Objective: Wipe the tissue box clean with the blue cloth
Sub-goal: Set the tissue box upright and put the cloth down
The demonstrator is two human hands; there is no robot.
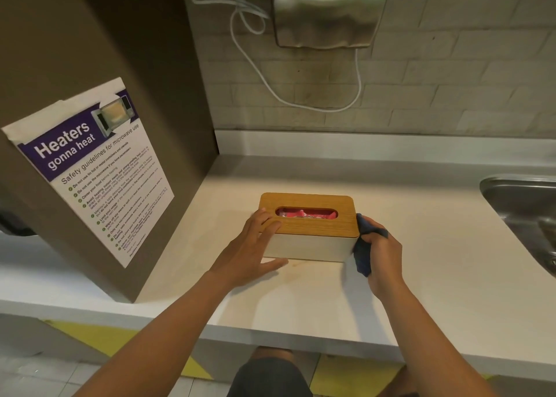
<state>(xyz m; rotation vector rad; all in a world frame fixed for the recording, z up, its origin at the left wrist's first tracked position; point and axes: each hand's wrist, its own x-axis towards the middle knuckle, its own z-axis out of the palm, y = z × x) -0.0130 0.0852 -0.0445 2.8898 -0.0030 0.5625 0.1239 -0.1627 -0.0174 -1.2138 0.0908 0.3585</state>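
Note:
The tissue box [313, 244] stands on the white counter [436, 276]. It has a wooden lid with an oval slot showing a pink tissue pack, and white sides. My left hand [255, 250] rests flat against the box's left end, fingers spread over the lid's corner. My right hand [383, 259] is closed around the bunched blue cloth [363, 250], pressing it against the box's right end.
A brown cabinet side with a microwave safety poster [96, 168] stands to the left. A steel sink [526, 216] lies at the right edge. A metal dispenser [329, 10] with a white cord hangs on the tiled wall behind.

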